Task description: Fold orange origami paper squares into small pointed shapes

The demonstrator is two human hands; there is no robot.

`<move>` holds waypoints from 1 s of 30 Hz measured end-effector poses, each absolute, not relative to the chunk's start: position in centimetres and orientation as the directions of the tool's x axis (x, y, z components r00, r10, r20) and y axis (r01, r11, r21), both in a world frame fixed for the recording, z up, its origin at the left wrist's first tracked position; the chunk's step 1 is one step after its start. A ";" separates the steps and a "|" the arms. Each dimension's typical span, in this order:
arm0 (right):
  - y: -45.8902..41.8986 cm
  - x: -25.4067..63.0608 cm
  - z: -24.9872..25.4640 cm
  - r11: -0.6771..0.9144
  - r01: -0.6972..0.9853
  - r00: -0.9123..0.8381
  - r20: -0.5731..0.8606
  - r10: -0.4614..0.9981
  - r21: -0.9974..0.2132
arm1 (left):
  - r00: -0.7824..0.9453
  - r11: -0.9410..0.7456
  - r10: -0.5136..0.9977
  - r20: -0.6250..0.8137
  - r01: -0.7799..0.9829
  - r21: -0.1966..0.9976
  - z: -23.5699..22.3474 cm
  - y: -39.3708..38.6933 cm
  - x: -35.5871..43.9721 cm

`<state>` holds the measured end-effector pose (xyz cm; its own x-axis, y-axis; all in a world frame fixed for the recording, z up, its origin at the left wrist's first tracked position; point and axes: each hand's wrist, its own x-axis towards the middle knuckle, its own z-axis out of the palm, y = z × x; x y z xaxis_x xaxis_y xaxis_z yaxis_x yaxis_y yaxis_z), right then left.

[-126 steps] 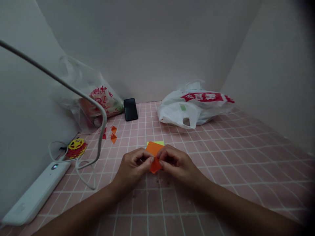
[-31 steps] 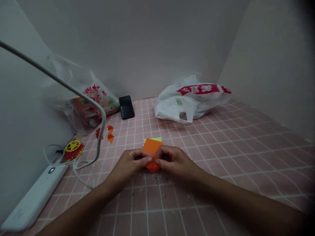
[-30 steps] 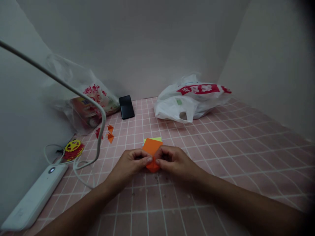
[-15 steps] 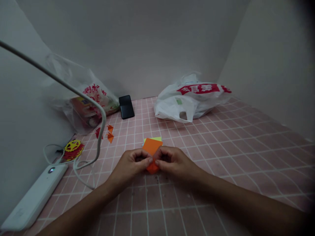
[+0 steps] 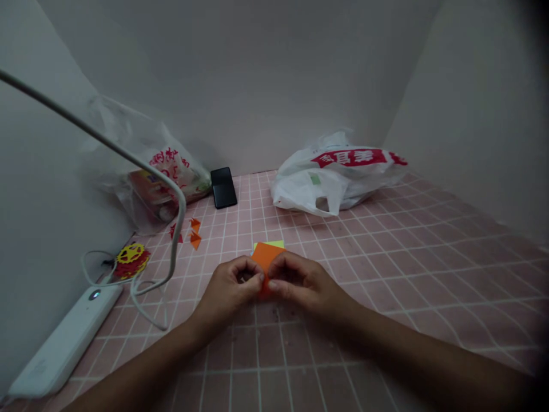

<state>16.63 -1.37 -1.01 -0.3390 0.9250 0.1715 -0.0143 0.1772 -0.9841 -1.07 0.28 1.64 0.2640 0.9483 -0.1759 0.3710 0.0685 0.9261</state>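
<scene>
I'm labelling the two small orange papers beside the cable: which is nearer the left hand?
The front paper, lower in the view and closer to the left hand. The back paper is beyond it, toward the phone.

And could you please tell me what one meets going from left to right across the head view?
White device, yellow-and-red cutouts, small orange pieces, black phone, orange paper, white plastic bag.

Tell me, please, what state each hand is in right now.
Left hand: closed, pinching the orange paper between thumb and fingers.
Right hand: closed, pinching the same orange paper.
</scene>
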 end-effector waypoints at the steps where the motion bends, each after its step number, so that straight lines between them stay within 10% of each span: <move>1: -1.4 16.7 -0.9 0.265 0.016 -0.351 0.243 0.904 -0.964 | 0.256 0.058 0.953 -0.161 0.367 0.928 1.6 0.3 -1.1; 6: -1.6 16.5 -1.3 0.489 0.099 -0.366 0.426 0.828 -0.867 | 0.243 0.054 0.961 -0.131 0.300 0.952 1.4 0.1 -1.0; 30: -1.7 16.5 -0.8 0.276 0.239 -0.308 0.197 0.931 -0.931 | 0.351 0.079 0.925 -0.147 0.201 0.976 1.6 -0.2 -0.9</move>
<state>16.47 -1.72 -0.80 -0.3080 0.9308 0.1971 0.2395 0.2763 -0.9308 -0.92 -0.19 1.55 0.3512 0.9247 -0.1471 0.2006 0.0791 0.9765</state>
